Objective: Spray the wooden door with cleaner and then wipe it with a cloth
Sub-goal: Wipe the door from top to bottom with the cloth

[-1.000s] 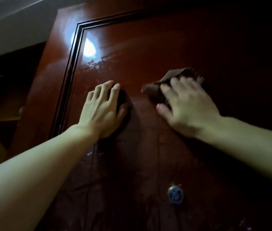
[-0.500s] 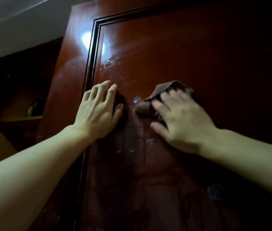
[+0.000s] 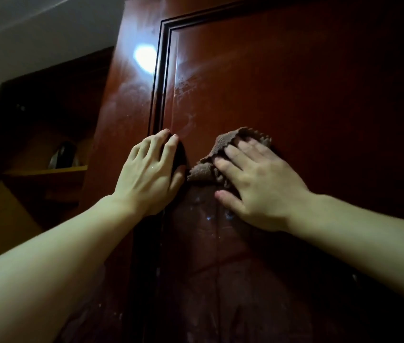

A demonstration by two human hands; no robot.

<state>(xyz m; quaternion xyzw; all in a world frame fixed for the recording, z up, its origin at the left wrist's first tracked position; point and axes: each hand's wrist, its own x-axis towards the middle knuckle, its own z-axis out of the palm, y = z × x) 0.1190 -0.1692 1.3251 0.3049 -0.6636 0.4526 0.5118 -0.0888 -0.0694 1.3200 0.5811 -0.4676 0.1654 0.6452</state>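
A glossy reddish-brown wooden door (image 3: 295, 82) fills most of the view, with a dark raised moulding running down its left side and wet streaks on the panel. My right hand (image 3: 257, 184) presses a crumpled brown cloth (image 3: 218, 157) flat against the panel with straight fingers. My left hand (image 3: 151, 174) rests flat on the door beside the moulding, just left of the cloth. The palm seems to cover something dark, which I cannot make out. No spray bottle is in view.
To the left of the door is a dim recess with a wooden shelf (image 3: 47, 170) holding a dark object (image 3: 63, 154). A lamp's reflection (image 3: 144, 56) glares on the door's left stile. Grey ceiling shows at the top left.
My view has swung left, so the door's moulding now sits mid-frame and the lower round fitting is out of sight. Both hands and the cloth sit lower in the frame and closer together.
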